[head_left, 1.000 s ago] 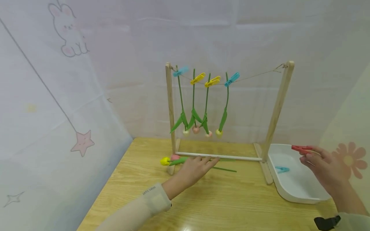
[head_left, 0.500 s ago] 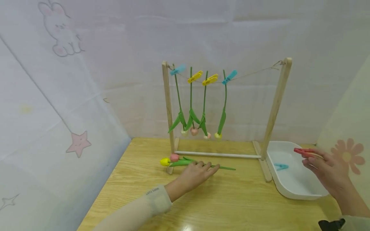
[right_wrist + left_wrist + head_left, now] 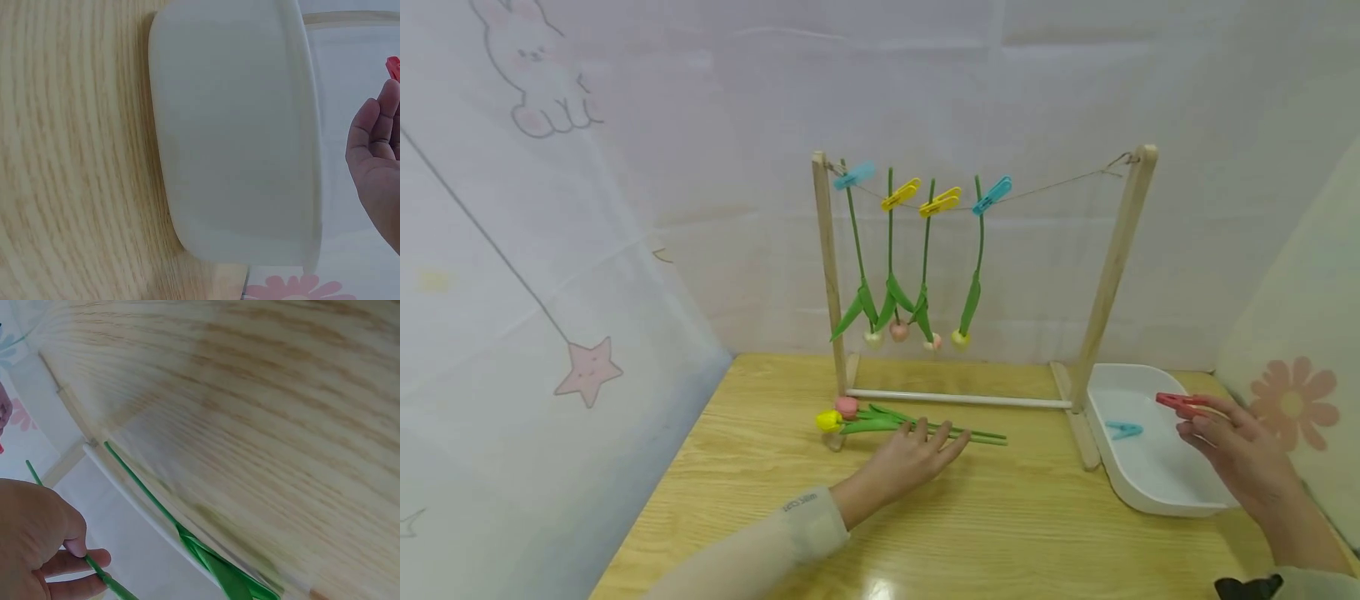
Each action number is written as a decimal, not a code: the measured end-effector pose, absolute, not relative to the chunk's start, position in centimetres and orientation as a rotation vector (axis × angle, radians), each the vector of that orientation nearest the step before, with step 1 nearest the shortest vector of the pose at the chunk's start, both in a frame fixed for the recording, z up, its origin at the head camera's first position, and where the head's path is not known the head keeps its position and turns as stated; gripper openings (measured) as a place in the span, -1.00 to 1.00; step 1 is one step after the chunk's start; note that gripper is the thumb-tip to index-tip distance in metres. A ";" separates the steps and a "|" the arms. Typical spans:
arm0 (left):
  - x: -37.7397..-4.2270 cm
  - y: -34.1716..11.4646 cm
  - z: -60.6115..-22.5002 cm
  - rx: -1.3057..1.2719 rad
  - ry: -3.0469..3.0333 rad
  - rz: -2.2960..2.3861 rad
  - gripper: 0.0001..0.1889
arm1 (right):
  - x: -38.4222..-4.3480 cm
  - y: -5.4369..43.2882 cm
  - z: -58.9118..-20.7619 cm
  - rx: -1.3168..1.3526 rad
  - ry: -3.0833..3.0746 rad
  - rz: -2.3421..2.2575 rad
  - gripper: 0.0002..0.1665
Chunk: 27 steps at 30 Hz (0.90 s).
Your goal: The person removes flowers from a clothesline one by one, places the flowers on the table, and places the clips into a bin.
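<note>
A yellow tulip (image 3: pixel 829 421) and a pink tulip (image 3: pixel 847 407) lie side by side at the foot of the rack's left post, stems pointing right. My left hand (image 3: pixel 910 462) is over their stems. In the left wrist view its thumb and fingers pinch one green stem (image 3: pixel 94 565), while another tulip (image 3: pixel 222 575) lies on the table beside the white bar; I cannot tell which bloom the pinched stem bears. Above the white tray my right hand (image 3: pixel 1240 442) holds a red clothespin (image 3: pixel 1180 403) between thumb and fingers; the right wrist view catches only the clothespin's edge (image 3: pixel 393 67).
Several tulips hang upside down from the twine (image 3: pixel 1052 191) of a wooden rack (image 3: pixel 1108 275), held by blue and yellow clothespins (image 3: pixel 940 202). The white tray (image 3: pixel 1138 492) stands right of the rack with a light blue clothespin (image 3: pixel 1123 429) inside. Printed cloth hangs behind the table.
The lying stems, spread apart a second ago, now run close together under my left hand. My right hand keeps the red clothespin over the tray. The head view has shifted slightly.
</note>
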State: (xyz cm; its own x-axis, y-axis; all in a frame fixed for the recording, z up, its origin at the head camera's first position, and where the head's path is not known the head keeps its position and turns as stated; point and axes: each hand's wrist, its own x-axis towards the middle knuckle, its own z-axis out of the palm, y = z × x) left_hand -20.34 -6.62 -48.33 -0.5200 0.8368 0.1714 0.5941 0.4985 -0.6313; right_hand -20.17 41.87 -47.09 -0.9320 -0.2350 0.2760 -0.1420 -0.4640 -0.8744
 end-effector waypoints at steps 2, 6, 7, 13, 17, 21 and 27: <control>-20.4 -6.5 -48.6 -1.174 -2.285 0.709 -0.23 | -20.2 41.9 -46.9 -0.570 1.560 -2.590 -0.46; -20.6 -6.3 -49.2 -1.178 -2.287 0.718 -0.24 | -20.3 41.7 -46.7 -0.621 1.555 -2.566 -0.44; -20.7 -6.3 -49.3 -1.181 -2.286 0.721 -0.24 | -20.3 41.7 -46.7 -0.631 1.554 -2.559 -0.44; -20.8 -6.3 -49.8 -1.192 -2.283 0.755 -0.26 | -20.2 41.7 -47.3 -0.607 1.628 -2.507 -0.43; -21.0 -6.4 -50.2 -1.193 -2.283 0.773 -0.27 | -20.1 41.9 -47.8 -0.568 1.684 -2.495 -0.45; -21.2 -6.4 -50.7 -1.193 -2.284 0.773 -0.29 | -20.0 42.0 -48.2 -0.604 1.680 -2.485 -0.44; -21.5 -6.5 -51.4 -1.197 -2.282 0.810 -0.28 | -20.0 42.2 -48.3 -0.568 1.794 -2.416 -0.45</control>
State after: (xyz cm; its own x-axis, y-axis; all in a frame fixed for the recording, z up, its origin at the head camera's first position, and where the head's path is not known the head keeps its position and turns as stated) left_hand -21.50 -6.46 -51.36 -0.5305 0.8408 0.1077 0.5849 0.4550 -0.6715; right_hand -20.04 42.16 -48.30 -0.9281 -0.2798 0.2458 -0.1544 -0.3114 -0.9376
